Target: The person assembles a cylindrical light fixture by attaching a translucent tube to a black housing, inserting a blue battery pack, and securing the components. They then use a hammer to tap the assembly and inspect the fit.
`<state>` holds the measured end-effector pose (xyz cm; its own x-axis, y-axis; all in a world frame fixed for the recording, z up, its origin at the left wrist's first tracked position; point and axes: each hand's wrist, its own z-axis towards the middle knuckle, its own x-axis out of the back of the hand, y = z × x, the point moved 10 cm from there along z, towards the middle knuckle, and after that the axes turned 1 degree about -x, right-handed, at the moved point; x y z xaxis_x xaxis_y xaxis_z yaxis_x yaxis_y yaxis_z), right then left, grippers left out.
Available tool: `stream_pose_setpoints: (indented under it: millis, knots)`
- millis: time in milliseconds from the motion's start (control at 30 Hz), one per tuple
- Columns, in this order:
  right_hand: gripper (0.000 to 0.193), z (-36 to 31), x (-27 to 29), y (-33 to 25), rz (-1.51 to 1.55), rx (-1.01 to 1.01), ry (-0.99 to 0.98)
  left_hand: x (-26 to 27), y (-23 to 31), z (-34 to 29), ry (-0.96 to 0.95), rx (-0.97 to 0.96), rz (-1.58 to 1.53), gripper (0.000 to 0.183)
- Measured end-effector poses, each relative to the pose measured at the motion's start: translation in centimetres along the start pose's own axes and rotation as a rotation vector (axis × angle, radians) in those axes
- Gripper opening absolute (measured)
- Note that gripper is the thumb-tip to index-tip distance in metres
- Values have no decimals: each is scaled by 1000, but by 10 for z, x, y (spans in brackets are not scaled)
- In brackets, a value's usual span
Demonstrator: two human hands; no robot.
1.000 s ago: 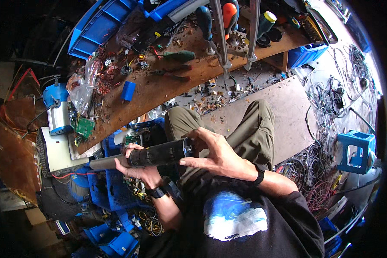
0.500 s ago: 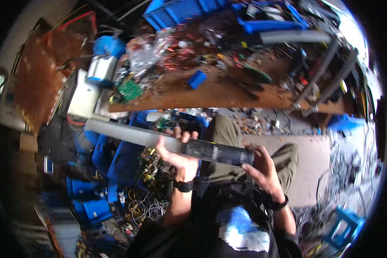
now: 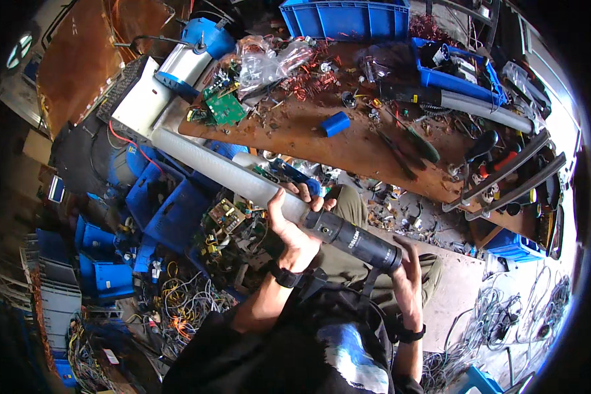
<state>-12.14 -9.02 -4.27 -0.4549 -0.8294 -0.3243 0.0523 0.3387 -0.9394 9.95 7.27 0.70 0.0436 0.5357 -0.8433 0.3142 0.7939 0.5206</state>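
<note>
A long tube lamp (image 3: 226,172) with a frosted whitish tube and a black cylindrical end (image 3: 358,241) lies slantwise across my lap, its far end up at the left. My left hand (image 3: 294,241) is closed around it where the tube meets the black part, thumb on the near side and fingertips showing beyond. At the lower right tip of the black end, my right hand (image 3: 408,279) presses its fingers against the end cap. Its thumb is mostly hidden.
A brown bench (image 3: 276,141) ahead carries a green circuit board (image 3: 226,108), a blue cylinder (image 3: 335,123), pliers (image 3: 421,146), copper scraps and a similar tube lamp (image 3: 486,109). Blue bins (image 3: 177,210) and tangled cables (image 3: 177,299) lie at left; more cables (image 3: 499,315) lie at right.
My view has turned and sharpened. The tube lamp now slopes more steeply, with its black end lower in the picture. My right hand has shifted down with that end; my left hand keeps its hold.
</note>
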Motion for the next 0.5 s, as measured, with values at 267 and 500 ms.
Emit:
stream_pose_setpoints:
  millis: [267, 500]
  knots:
    - [73, -3, 2, -1, 120, 89, -87, 2, 1, 1, 6, -14, -24, 35]
    - [64, -1, 2, -1, 69, 51, -9, 1, 2, 1, 24, 17, -46, 33]
